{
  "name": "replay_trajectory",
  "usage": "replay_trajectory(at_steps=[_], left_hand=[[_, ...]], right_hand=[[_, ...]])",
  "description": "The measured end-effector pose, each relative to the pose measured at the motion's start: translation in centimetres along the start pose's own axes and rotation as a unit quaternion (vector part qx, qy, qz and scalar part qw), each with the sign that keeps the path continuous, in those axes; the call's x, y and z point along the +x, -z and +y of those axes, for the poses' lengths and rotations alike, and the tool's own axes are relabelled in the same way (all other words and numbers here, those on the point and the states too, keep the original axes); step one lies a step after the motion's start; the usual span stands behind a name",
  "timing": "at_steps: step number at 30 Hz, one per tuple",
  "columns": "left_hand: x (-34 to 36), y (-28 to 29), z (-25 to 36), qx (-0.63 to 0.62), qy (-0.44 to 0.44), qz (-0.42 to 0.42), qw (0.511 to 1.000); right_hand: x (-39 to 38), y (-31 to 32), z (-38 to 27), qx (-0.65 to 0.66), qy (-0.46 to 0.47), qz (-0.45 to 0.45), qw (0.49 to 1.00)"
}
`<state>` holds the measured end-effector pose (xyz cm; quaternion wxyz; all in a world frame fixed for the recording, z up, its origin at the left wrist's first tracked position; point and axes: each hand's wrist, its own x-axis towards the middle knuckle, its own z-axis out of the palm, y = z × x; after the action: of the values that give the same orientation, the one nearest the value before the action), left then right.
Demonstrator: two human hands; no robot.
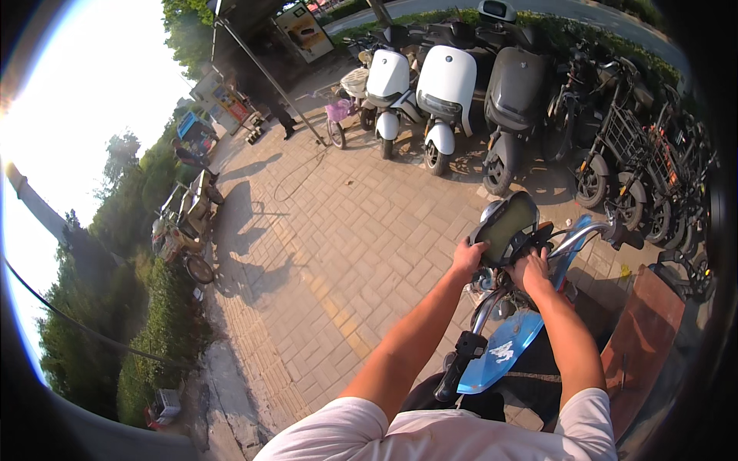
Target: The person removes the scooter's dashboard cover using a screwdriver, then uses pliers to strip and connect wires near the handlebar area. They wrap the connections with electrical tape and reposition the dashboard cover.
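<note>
While hands (466, 258) (529, 272) touch rounded housing (510, 224), metal handlebar (484, 313)

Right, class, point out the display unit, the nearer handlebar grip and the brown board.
Display unit (513, 228), head view: its greenish face.
Nearer handlebar grip (452, 378), head view: middle.
Brown board (644, 338), head view: its broad face.

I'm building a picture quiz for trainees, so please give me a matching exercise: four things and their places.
1. Dark rounded instrument housing
2. Shiny blue plastic panel
3. Flat reddish-brown board
4. Pink basket-like item

A. Lower right of the picture, beyond the right forearm
B. Left end of the row of parked two-wheelers
C. Held by the left hand
D. Beside the black handlebar grip

Pairs: 1-C, 2-D, 3-A, 4-B
</note>
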<state>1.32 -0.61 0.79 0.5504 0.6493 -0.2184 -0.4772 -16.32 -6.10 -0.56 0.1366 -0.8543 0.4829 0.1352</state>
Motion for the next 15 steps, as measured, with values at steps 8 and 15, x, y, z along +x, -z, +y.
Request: replay_trajectory(at_steps=[8,15], left_hand=[[0.9,-0.3,-0.1,0.077,-0.011,-0.034,0.996],[2.2,-0.7,-0.4,0.105,-0.031,-0.052,0.993]], right_hand=[[-0.2,2.4,0.3,0.031,-0.001,-0.105,0.994],[-3.9,2.8,0.6,0.148,0.004,-0.022,0.989]])
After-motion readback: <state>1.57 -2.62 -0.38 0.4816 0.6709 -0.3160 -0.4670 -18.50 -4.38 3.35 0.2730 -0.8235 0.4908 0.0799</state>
